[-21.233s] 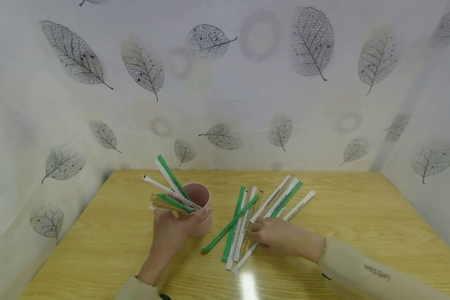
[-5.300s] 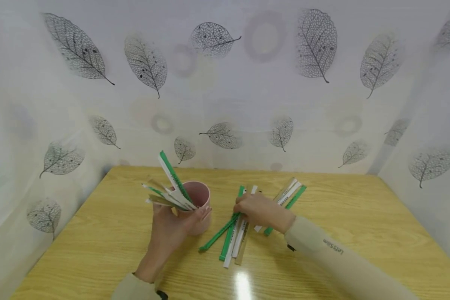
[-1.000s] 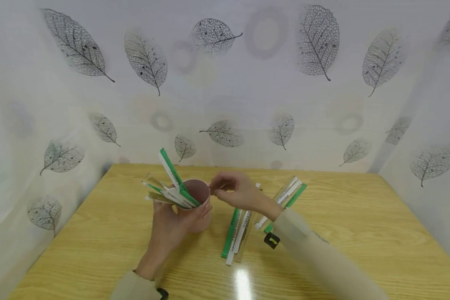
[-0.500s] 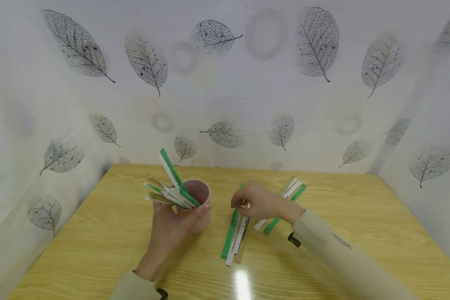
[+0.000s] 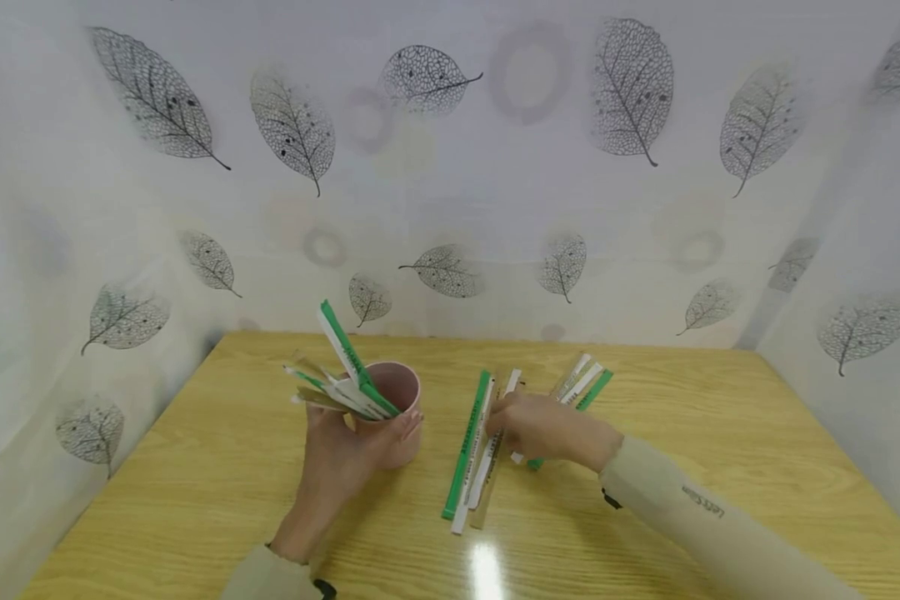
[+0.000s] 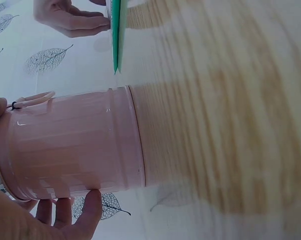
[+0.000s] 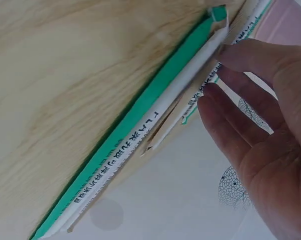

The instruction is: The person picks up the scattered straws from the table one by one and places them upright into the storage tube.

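Observation:
My left hand (image 5: 337, 467) grips a pink cup (image 5: 401, 442), fingers and thumb around its wall; a thin pink loop shows at its rim in the left wrist view. Several long, slim paper-wrapped straws (image 5: 356, 354), green, white and tan, lean out of the cup to the left. My right hand (image 5: 543, 425) is over a loose row of similar wrapped straws (image 5: 461, 467) on the table. Seen from the right wrist, thumb and fingertips stand right at a white printed straw (image 7: 203, 85) with the fingers loosely bent. A green straw (image 7: 135, 112) lies beside it.
Behind my right hand lies a second small group of green, white and tan straws (image 5: 596, 387). The wood-grain table (image 5: 682, 417) ends at a pale leaf-patterned cloth (image 5: 495, 200) at the back and sides.
The green straw lying across the row now leans in the cup. Straws have left both groups since the oldest frame. My right hand has moved from the cup rim back to the row.

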Demonstrator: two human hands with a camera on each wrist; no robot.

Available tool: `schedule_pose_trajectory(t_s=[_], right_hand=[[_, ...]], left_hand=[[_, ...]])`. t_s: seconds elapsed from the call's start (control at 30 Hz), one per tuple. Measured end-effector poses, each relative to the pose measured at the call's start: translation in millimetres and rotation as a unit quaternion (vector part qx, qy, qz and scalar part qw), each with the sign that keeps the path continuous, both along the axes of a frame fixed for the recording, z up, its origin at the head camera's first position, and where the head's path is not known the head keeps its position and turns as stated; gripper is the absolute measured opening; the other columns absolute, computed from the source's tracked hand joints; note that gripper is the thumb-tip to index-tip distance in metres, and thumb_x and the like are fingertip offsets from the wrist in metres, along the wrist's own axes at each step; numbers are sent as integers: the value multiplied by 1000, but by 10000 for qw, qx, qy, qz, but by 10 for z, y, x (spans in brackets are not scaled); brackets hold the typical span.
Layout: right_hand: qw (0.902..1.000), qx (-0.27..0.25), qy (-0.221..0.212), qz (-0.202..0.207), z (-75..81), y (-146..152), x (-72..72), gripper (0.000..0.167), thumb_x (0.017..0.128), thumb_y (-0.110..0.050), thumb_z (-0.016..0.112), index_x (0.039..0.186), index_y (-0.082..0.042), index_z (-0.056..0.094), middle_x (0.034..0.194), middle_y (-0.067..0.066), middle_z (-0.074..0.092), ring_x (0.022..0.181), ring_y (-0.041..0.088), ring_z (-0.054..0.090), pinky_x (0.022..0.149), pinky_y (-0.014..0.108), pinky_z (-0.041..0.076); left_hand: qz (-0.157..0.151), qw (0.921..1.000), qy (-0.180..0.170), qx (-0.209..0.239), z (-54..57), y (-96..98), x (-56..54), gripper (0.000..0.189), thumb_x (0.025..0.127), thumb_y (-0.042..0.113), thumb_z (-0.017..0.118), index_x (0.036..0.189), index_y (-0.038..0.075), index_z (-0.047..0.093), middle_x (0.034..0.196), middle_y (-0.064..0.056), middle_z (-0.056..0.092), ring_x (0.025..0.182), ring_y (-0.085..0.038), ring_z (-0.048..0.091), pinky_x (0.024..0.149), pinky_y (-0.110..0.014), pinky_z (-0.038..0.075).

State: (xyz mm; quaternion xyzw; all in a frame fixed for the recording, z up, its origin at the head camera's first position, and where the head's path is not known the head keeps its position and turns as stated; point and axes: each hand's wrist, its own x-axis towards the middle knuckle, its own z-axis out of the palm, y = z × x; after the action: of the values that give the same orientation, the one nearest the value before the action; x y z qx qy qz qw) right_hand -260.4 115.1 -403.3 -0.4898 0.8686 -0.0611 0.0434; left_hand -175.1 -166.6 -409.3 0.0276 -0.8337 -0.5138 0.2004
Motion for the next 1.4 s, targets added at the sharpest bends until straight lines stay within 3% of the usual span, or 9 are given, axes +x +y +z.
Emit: schedule_pose_trajectory(t_s=[0.17,0.37,0.7,0.9,1.0,1.1,1.2,1.33,1.4], right_hand=[[9974,230,656,170,-24,23,21,21,85,-8,81,104,-16,78,101,-2,73,93,14,67,79,24,58],[9855,618,1448,635,-6,-5,135,18,88,-14,80,105,-18,76,101,-4,72,89,11,65,75,20,56],[9741,856,1774,1112,9,-126,391,13,90,-16,77,103,-21,78,98,-8,72,87,6,62,76,16,54],[9639,881,2199,1216,-8,-123,403,16,87,-14,81,101,-20,78,97,-9,70,85,4,63,72,12,52],[9530,743,2572,1418,-23,-91,377,17,87,-15,80,103,-19,77,98,-9,70,85,3,63,75,12,53],[9380,223,3046,1639,-6,-49,329,24,85,-14,81,108,-19,75,99,-9,70,85,3,64,78,12,53],[9258,-786,3262,1741,65,-8,261,31,82,-10,83,112,-13,73,98,-6,72,85,4,66,80,14,55],[9142,-2294,2877,1695,221,26,145,15,97,-11,70,110,-3,71,97,0,74,84,8,71,79,15,57],[9096,-2866,2546,1602,300,40,87,21,105,-18,59,108,-1,70,96,3,74,82,10,72,76,16,58]], left_hand=[[32,9999,-51,-111,1,2,-5,80,71,45,94,137,18,56,145,-10,45,136,-24,45,110,-52,45],[-17,10000,57,-9,6,8,-6,81,71,42,94,138,18,56,146,-10,44,133,-22,49,110,-51,44],[28,9999,143,10,20,0,-13,80,70,40,95,137,17,57,146,-9,46,131,-21,53,113,-50,42],[41,10000,66,-44,10,2,-12,80,70,39,95,137,17,57,146,-11,45,135,-23,49,112,-52,43],[62,9999,3,-127,8,2,-9,80,70,40,95,137,17,57,145,-11,45,137,-24,46,110,-52,45],[54,9999,-15,-118,8,-1,-10,80,70,41,95,137,19,57,146,-10,44,136,-23,47,111,-51,45],[22,9999,-40,-122,3,-5,-8,82,71,43,94,139,19,55,148,-11,42,135,-23,48,111,-52,45],[-20,10000,-25,-92,-2,-7,-4,84,71,44,94,140,19,54,148,-10,43,134,-23,51,112,-53,45],[-32,10000,-8,-73,-2,-3,-2,83,71,43,94,139,19,54,147,-9,44,132,-22,53,112,-52,45]])
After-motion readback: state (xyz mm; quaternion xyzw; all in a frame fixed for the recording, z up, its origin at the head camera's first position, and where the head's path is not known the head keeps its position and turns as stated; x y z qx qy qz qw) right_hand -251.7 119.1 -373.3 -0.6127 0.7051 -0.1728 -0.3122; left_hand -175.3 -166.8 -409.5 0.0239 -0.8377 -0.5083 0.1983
